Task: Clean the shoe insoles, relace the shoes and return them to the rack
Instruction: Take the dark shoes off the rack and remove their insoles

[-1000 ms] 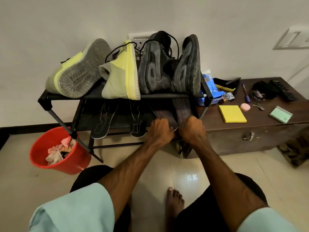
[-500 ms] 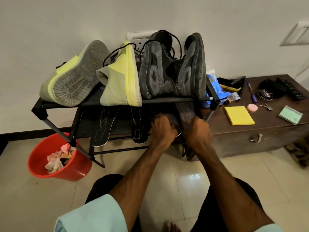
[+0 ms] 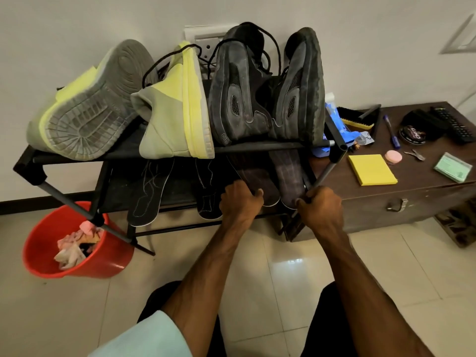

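Both hands are sitting at the front of the lower shelf of the rack (image 3: pixel 257 146), apart from each other. Left hand (image 3: pixel 240 203) is curling its fingers over the heel end of one dark insole (image 3: pixel 260 180). Right hand (image 3: pixel 320 211) is gripping the heel of the neighbouring insole (image 3: pixel 288 173). Both insoles are lying under the black shoes (image 3: pixel 242 99), which are standing on the rack's top shelf beside the yellow-green pair (image 3: pixel 177 112).

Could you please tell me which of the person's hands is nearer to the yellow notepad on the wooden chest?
The right hand. It grips the rightmost insole, just left of and below the yellow notepad; the left hand grips the neighbouring insole, farther left.
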